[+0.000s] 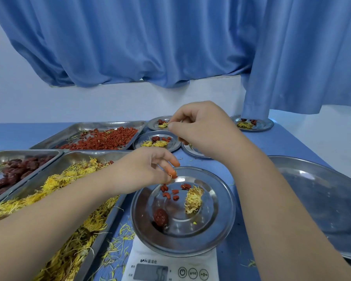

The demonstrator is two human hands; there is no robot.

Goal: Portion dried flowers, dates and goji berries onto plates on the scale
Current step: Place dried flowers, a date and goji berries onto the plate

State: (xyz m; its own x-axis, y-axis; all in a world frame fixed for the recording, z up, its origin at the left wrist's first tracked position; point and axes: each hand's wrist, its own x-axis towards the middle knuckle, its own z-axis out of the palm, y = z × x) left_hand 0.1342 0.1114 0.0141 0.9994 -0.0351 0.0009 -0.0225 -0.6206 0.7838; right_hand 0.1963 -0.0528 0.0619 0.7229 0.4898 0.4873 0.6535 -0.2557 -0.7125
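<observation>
My left hand [150, 168] pinches goji berries [173, 176] above the plate [223, 224] on the scale [150, 254]; my right hand [203, 131] is curled, and I cannot tell if it holds anything.

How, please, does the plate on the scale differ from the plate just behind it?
The plate on the scale holds one dried flower; the plate behind it seems to hold two. The first sits on the scale, the second on the table. Both are round metal with a date and goji berries.
</observation>
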